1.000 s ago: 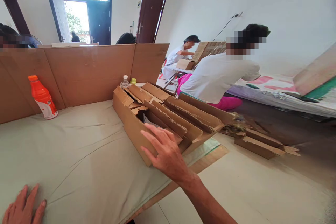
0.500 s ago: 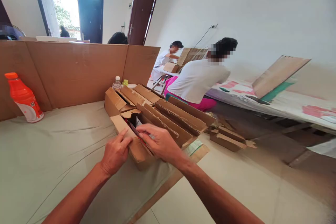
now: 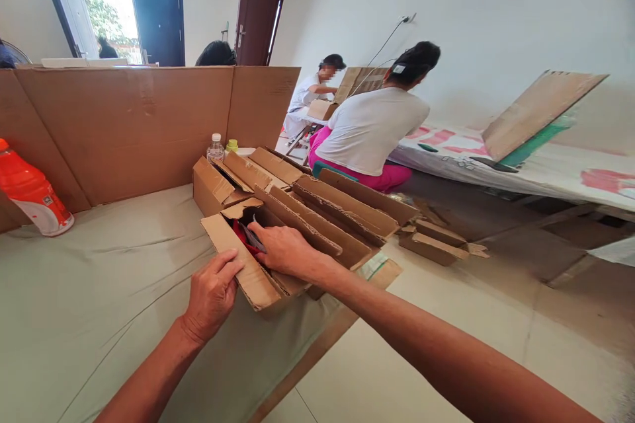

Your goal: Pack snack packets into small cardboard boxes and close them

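Note:
A narrow open cardboard box (image 3: 255, 277) lies at the front corner of the cloth-covered table. My left hand (image 3: 212, 291) grips its near flap, fingertips on top and thumb lower against the side. Inside the box are thin red and grey flat packets (image 3: 243, 236). My right hand (image 3: 285, 251) reaches into the box from the right, its fingers closed at a grey packet; the fingertips are partly hidden by the box wall. Right behind, more long cardboard boxes (image 3: 342, 208) stand side by side with their flaps up.
A tall cardboard screen (image 3: 149, 125) borders the table's far side. An orange bottle (image 3: 37, 192) stands at left, and a small clear bottle (image 3: 215, 147) behind the boxes. A person in a white shirt (image 3: 372, 125) sits beyond. An open carton (image 3: 431, 244) rests on the floor.
My right hand has moved deeper into the box, lowering the packet. My left hand stays on the flap, slightly lower. The view has shifted a little.

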The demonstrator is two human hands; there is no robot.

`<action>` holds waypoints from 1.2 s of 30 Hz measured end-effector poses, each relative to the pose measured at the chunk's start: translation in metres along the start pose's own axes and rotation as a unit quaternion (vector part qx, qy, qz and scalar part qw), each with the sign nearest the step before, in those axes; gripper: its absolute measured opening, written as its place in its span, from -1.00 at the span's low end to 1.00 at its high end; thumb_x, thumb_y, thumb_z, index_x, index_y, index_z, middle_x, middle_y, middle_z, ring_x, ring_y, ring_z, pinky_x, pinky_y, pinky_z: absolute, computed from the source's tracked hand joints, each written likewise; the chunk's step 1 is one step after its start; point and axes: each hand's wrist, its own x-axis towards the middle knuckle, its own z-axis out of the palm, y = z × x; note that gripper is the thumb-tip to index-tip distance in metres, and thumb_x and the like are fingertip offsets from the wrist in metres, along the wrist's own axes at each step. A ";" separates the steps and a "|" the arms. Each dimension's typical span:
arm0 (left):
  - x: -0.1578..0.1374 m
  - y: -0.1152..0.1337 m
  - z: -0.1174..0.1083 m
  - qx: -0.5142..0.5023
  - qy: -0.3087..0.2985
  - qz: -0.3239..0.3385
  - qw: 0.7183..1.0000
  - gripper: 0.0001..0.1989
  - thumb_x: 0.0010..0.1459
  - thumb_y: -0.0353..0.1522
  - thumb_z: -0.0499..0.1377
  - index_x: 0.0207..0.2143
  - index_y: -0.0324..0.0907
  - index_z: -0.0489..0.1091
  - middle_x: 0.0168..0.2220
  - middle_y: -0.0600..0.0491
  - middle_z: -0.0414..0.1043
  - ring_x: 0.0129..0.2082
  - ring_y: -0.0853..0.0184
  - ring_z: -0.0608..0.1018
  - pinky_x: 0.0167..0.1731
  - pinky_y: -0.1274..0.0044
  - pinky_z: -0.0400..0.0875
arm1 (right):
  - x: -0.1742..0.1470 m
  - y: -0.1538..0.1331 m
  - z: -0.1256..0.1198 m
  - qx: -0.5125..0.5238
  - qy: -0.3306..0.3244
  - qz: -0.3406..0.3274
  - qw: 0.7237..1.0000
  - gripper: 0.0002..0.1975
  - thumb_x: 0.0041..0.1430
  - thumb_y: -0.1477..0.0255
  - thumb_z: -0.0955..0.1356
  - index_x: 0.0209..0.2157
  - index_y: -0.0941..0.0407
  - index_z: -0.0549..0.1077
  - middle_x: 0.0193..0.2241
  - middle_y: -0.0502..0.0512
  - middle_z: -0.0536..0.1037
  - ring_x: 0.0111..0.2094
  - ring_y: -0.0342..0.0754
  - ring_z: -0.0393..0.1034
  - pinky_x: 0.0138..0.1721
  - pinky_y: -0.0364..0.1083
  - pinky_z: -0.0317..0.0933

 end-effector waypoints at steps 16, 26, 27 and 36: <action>0.010 0.002 0.018 -0.003 -0.046 -0.011 0.999 -0.81 0.37 -0.33 0.22 -0.01 -0.19 0.47 0.06 -0.07 0.51 -0.02 0.22 0.59 -0.02 0.28 0.58 | 0.005 0.017 0.005 0.043 0.112 0.039 0.992 -0.85 0.28 0.47 0.29 -0.30 0.12 0.50 -0.32 0.21 0.66 -0.30 0.02 0.52 -0.33 -0.10 0.10; 0.019 0.011 0.022 0.046 -0.124 -0.045 0.990 -0.79 0.36 -0.34 0.22 0.01 -0.20 0.46 0.01 -0.05 0.52 -0.10 0.25 0.61 -0.10 0.32 0.60 | -0.044 0.032 -0.072 0.297 0.416 0.032 0.859 -0.61 0.10 -0.03 0.31 -0.55 -0.04 0.27 -0.64 0.02 0.37 -0.58 -0.01 0.21 -0.48 -0.01 0.10; 0.018 0.014 0.020 0.047 -0.123 -0.045 0.990 -0.76 0.36 -0.39 0.21 0.06 -0.20 0.43 0.07 -0.08 0.50 -0.06 0.24 0.61 -0.08 0.32 0.60 | -0.049 0.026 -0.084 0.319 0.427 0.032 0.846 -0.59 0.08 -0.06 0.33 -0.55 -0.05 0.26 -0.64 0.02 0.36 -0.58 -0.01 0.19 -0.50 -0.01 0.09; -0.085 0.011 -0.046 0.096 -0.107 -0.048 0.988 -0.55 -0.01 -0.58 0.16 -0.03 -0.15 0.40 0.10 -0.20 0.51 -0.07 0.11 0.65 -0.15 0.31 0.65 | 0.011 -0.074 -0.093 0.306 0.198 -0.217 0.905 -0.76 0.10 0.43 0.35 -0.59 0.07 0.26 -0.59 -0.06 0.32 -0.52 -0.13 0.15 -0.44 -0.11 0.01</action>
